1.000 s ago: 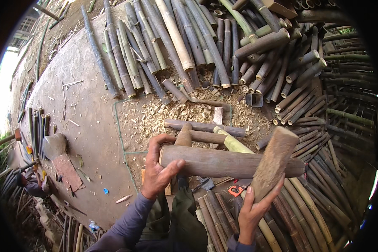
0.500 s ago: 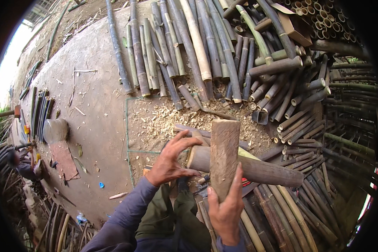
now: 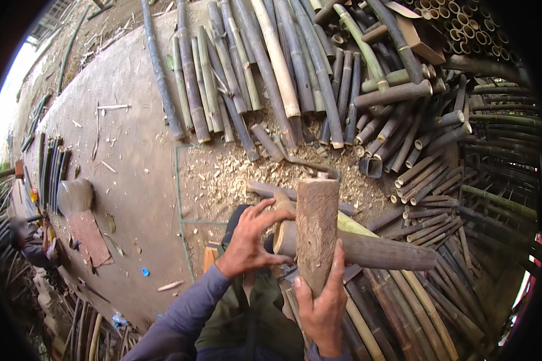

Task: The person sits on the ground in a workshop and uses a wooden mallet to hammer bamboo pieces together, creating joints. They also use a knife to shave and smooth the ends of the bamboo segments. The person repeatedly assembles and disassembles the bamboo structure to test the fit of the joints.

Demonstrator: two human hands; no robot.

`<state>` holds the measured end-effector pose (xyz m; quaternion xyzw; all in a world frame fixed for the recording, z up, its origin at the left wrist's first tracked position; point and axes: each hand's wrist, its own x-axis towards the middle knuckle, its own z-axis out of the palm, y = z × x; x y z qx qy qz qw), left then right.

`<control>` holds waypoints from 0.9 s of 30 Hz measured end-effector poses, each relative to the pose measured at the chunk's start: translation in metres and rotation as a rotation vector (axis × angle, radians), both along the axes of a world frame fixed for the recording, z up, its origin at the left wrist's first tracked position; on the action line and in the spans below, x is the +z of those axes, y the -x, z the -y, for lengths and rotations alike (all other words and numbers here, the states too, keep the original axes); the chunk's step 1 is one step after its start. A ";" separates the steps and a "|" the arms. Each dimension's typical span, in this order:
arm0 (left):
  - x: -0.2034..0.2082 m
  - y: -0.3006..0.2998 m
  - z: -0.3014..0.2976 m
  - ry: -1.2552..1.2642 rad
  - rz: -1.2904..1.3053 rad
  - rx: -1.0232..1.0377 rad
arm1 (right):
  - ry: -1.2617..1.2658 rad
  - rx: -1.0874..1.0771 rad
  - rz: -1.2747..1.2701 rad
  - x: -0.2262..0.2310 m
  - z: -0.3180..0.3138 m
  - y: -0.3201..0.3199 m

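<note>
A thick bamboo section (image 3: 382, 251) lies crosswise in front of me, its pale cut end at the left. My left hand (image 3: 247, 242) curves around that end, fingertips by the upper side and thumb along the lower side. In my right hand (image 3: 324, 304) is a rough brown wooden block (image 3: 317, 222), held upright by its narrower lower part. The block stands in front of the bamboo section and hides part of it. My right thumb and fingers press on opposite sides of the block.
Pale wood chips (image 3: 223, 171) litter the ground ahead. Long bamboo poles (image 3: 280, 66) lie beyond them, and short cut pieces (image 3: 424, 180) are stacked at the right. More poles (image 3: 403, 301) lie close at my right. Far left, another person (image 3: 36, 249) sits near dark poles.
The wooden block has shifted slightly left and down. My left hand has moved a little right and down with the bamboo's end. The view has tilted slightly.
</note>
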<state>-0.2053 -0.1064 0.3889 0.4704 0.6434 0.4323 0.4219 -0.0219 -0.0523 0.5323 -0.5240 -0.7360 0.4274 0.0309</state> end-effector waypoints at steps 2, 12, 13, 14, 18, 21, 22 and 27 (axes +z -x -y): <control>0.001 -0.001 -0.002 0.009 0.006 -0.012 | -0.012 -0.050 -0.105 0.001 -0.001 -0.004; 0.004 0.007 -0.015 0.035 -0.021 -0.036 | -0.315 -0.047 -0.025 -0.006 0.003 0.007; -0.002 0.005 -0.014 0.035 -0.046 -0.043 | -0.150 -0.058 0.121 -0.010 0.002 0.010; -0.003 0.005 -0.017 0.043 -0.044 -0.046 | -0.156 -0.070 0.090 -0.011 -0.003 0.011; -0.004 0.007 -0.021 0.041 -0.024 -0.061 | -0.122 -0.152 -0.007 0.003 -0.017 -0.001; -0.001 0.008 -0.025 0.038 -0.030 -0.074 | -0.263 -0.262 -0.108 0.023 -0.022 -0.033; -0.004 0.007 -0.026 0.041 -0.009 -0.069 | -0.301 -0.328 -0.123 0.031 -0.024 -0.045; -0.008 0.009 -0.027 0.075 0.028 -0.091 | -0.525 -0.541 0.114 0.010 -0.036 -0.100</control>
